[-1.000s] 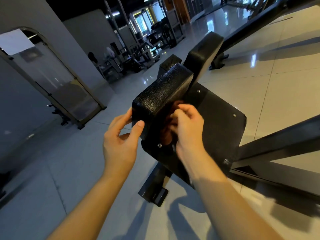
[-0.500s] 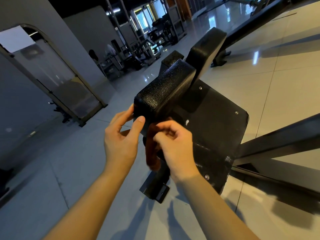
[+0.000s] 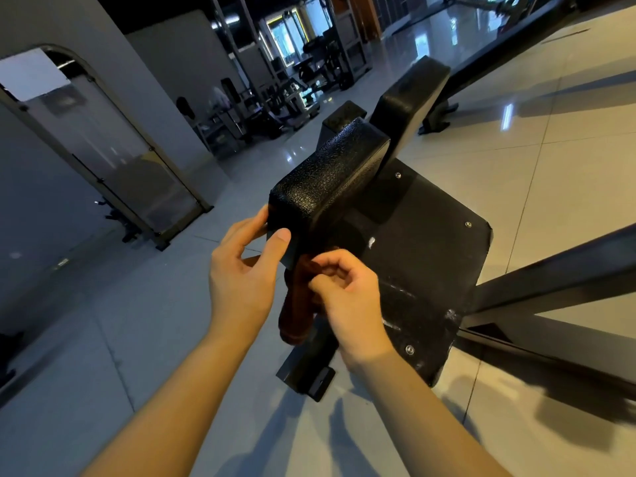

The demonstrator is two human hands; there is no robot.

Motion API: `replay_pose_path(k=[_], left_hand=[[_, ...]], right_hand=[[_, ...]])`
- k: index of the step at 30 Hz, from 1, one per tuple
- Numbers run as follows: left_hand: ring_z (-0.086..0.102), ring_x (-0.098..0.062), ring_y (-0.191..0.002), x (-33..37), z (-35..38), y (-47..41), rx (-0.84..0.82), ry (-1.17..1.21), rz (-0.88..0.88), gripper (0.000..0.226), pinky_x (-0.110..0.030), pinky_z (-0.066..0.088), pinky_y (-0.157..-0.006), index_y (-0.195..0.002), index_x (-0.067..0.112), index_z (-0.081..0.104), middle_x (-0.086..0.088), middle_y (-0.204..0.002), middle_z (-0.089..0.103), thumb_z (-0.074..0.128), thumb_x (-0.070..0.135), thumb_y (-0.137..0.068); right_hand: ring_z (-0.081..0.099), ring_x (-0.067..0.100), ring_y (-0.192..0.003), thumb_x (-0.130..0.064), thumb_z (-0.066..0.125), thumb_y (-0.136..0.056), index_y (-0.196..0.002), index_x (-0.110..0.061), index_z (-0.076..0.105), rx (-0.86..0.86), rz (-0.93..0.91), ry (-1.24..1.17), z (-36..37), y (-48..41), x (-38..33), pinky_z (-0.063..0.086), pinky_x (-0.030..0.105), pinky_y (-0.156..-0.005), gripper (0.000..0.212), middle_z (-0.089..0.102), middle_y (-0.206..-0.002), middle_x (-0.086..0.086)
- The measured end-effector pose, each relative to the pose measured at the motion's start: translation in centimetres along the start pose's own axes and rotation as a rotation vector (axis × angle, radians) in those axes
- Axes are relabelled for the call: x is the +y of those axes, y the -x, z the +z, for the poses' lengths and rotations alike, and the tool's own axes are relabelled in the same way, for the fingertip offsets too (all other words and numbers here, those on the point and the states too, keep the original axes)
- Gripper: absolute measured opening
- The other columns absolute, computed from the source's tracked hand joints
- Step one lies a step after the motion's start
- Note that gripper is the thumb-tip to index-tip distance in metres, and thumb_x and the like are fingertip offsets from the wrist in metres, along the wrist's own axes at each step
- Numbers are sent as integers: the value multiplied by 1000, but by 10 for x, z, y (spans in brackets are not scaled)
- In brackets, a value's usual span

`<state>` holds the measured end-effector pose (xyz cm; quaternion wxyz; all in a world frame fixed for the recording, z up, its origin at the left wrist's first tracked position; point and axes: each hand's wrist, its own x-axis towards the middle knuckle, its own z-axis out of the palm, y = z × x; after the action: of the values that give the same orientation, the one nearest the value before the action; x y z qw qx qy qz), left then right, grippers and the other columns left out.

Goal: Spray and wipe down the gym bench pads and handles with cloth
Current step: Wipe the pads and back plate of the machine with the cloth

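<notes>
Fingers [image 3: 330, 261] of my right hand [image 3: 347, 297] are curled tight and pinch a rust-brown bunched cloth [image 3: 296, 311]. It hangs just under the near end of the black grained vinyl bench pad [image 3: 327, 180], a little below the middle of the frame. My left hand [image 3: 244, 270] holds this end of the pad, thumb on its end face, other fingers on its left side. At the right is a flat black board with screws [image 3: 430, 242]. Higher in the frame stands a second black pad [image 3: 409, 98]. Around is glossy tiled floor [image 3: 568, 149], and a tall arched mirror [image 3: 103, 160] is at the left.
</notes>
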<state>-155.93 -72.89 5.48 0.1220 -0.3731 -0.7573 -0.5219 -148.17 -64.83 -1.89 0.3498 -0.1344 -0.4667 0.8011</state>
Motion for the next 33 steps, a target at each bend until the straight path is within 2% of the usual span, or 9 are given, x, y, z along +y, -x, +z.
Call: replay_pose_path(k=[3, 7, 10, 13, 18, 21, 24, 29, 33], left_hand=[[64, -3, -113, -3, -7, 3, -5, -20, -33, 31, -30, 60, -88, -131, 31, 67, 15, -117, 69, 65, 26, -100], [69, -9, -97, -14, -17, 23, -79, -98, -154, 11, -48, 61, -83, -102, 35, 74, 12, -100, 71, 71, 26, -95], [62, 1, -111, -8, -19, 38, -364, -103, -81, 41, -32, 55, -95, -123, 34, 68, 18, -121, 64, 78, 14, -89], [53, 0, -127, 0, -24, 43, -509, -87, 59, 58, -23, 47, -104, -138, 34, 60, 22, -134, 56, 79, 12, -88], [58, -5, -120, 4, -26, 48, -564, -132, 189, 35, -33, 52, -99, -119, 33, 70, 21, -122, 62, 80, 23, -87], [62, -4, -110, 9, -28, 46, -523, -145, 219, 14, -38, 54, -95, -96, 33, 72, 21, -112, 64, 76, 38, -83], [63, -5, -108, 14, -30, 44, -526, -196, 305, 16, -40, 55, -92, -88, 39, 64, 21, -112, 65, 78, 32, -84], [67, -12, -82, 19, -32, 43, -658, -257, 287, 8, -46, 58, -71, -97, 36, 64, 11, -91, 69, 68, 33, -90], [67, -15, -79, 21, -30, 42, -691, -206, 207, 18, -44, 59, -71, -96, 34, 62, 6, -88, 68, 69, 17, -92]], right_hand=[[67, 18, -79, 10, 59, -87, -89, -15, 69, 10, 4, -56, -17, -7, -6, 54, 31, -71, 27, 69, -83, 6], [65, 22, -85, 0, 63, -76, -86, -22, 71, -99, -95, 44, -41, -4, -26, 54, 34, -74, 24, 67, -86, 6], [53, 19, -71, 0, 63, -72, -84, -23, 70, -201, -145, 116, -55, 7, -40, 47, 27, -69, 27, 60, -72, 3], [58, 17, -77, 7, 65, -76, -88, -19, 71, -288, -181, 222, -62, 22, -50, 51, 27, -73, 29, 65, -81, 2], [67, 23, -90, 19, 63, -83, -93, -12, 70, -377, -195, 406, -59, 41, -63, 57, 44, -82, 33, 69, -92, 7], [65, 35, -96, 7, 65, -83, -94, -16, 72, -370, -185, 435, -61, 45, -71, 56, 54, -86, 26, 68, -94, 13], [64, 36, -93, 5, 61, -86, -96, -19, 72, -354, -172, 465, -64, 45, -79, 56, 51, -88, 28, 65, -91, 18], [74, 22, -85, 10, 48, -97, -135, -21, 61, -462, -118, 660, -73, 42, -92, 61, 35, -82, 50, 70, -86, 7], [72, 22, -76, 4, 55, -97, -109, -16, 74, -565, -67, 773, -72, 41, -93, 61, 30, -74, 30, 72, -85, 8]])
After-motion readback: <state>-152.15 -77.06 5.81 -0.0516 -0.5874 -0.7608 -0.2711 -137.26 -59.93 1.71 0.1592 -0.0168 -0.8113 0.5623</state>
